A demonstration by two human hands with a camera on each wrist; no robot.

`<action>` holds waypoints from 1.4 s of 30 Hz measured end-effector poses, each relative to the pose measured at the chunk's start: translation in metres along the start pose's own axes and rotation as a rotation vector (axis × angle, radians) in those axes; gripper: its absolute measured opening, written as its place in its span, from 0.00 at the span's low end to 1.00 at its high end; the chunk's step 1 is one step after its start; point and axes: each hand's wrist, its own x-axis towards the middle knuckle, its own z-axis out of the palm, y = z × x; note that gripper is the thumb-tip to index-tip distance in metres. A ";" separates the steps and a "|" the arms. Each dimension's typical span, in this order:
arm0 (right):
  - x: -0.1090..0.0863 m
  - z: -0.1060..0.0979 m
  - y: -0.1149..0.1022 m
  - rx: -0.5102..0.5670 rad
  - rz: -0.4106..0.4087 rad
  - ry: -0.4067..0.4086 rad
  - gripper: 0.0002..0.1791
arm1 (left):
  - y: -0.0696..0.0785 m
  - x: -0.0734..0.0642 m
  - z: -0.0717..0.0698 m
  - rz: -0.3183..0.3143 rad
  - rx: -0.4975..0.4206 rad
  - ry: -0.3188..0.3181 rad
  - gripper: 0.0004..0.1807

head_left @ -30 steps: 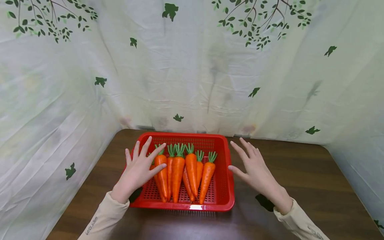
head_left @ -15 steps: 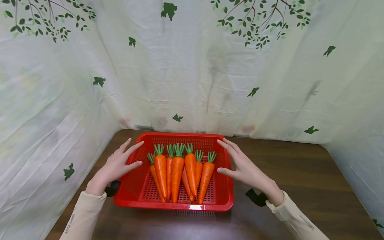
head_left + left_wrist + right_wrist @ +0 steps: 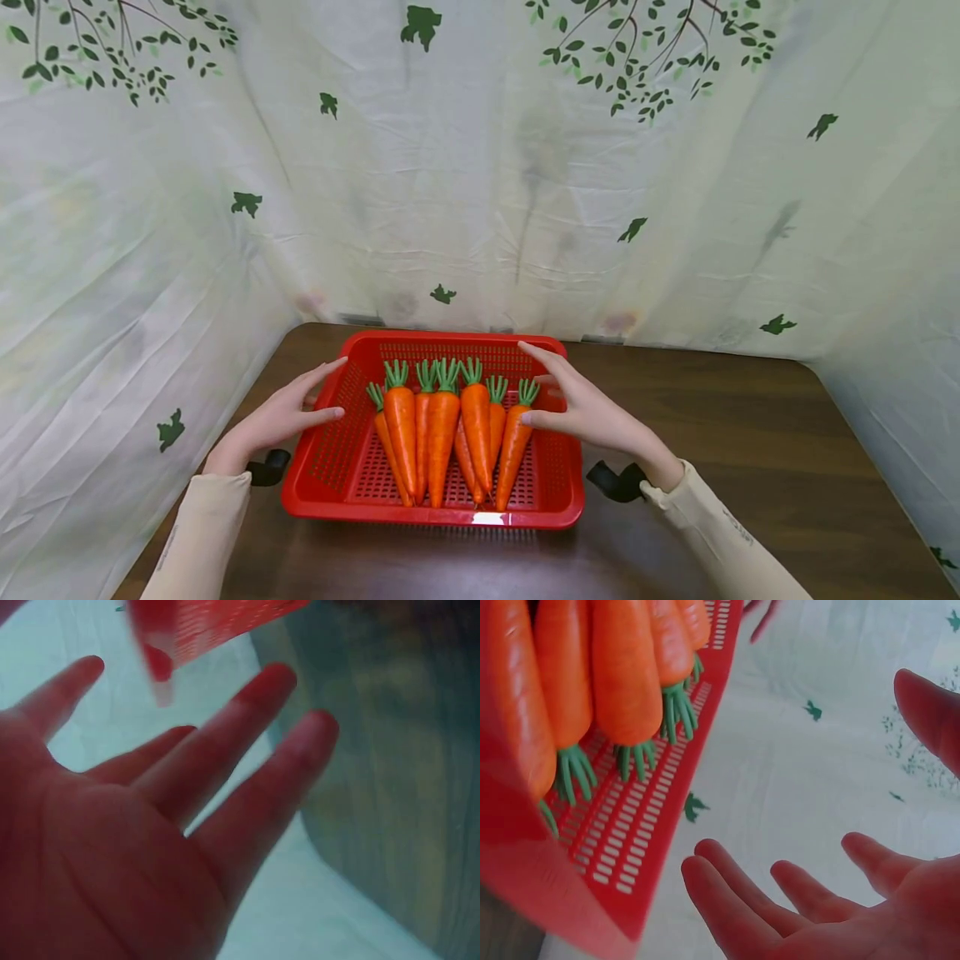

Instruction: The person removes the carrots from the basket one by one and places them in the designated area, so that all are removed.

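Observation:
A red plastic basket (image 3: 360, 511) with perforated walls stands on the table. Inside lie several orange carrots (image 3: 445, 442), side by side, their green tops toward the back. My left hand (image 3: 277, 418) is at the basket's left side, fingers extended and fingertips close to the rim; the left wrist view shows the palm with spread fingers and nothing held. Over the basket's right rim hovers my right hand (image 3: 596, 410), its thumb overlapping the rightmost carrot in the head view. In the right wrist view, that hand's spread fingers (image 3: 735, 911) hold nothing and appear apart from the basket.
The brown wooden table (image 3: 712, 442) extends to the right and in front of the basket. A pale curtain (image 3: 480, 183) with printed leaves hangs behind and along both sides. Black bands (image 3: 617, 482) are on the wrists, below light sleeves.
My left hand has moved left, from over the basket to its left side. My right hand has come left, from outside the right rim to above it. Basket and carrots have stayed put.

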 end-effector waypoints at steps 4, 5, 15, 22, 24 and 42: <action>0.008 0.004 0.000 0.103 0.037 -0.046 0.47 | -0.010 0.004 0.000 -0.047 -0.206 -0.088 0.44; 0.010 0.006 0.000 0.127 0.049 -0.056 0.47 | -0.012 0.005 0.001 -0.050 -0.233 -0.101 0.44; 0.028 0.020 0.007 0.267 0.183 -0.159 0.47 | -0.034 0.016 0.005 -0.014 -0.336 -0.151 0.44; 0.042 0.027 0.013 0.355 0.230 -0.206 0.46 | -0.043 0.019 0.010 -0.013 -0.438 -0.132 0.43; 0.045 0.030 0.014 0.384 0.254 -0.213 0.46 | -0.045 0.020 0.012 -0.006 -0.474 -0.134 0.43; 0.061 0.053 0.025 0.370 0.342 -0.208 0.43 | -0.050 0.020 0.020 0.018 -0.574 -0.083 0.40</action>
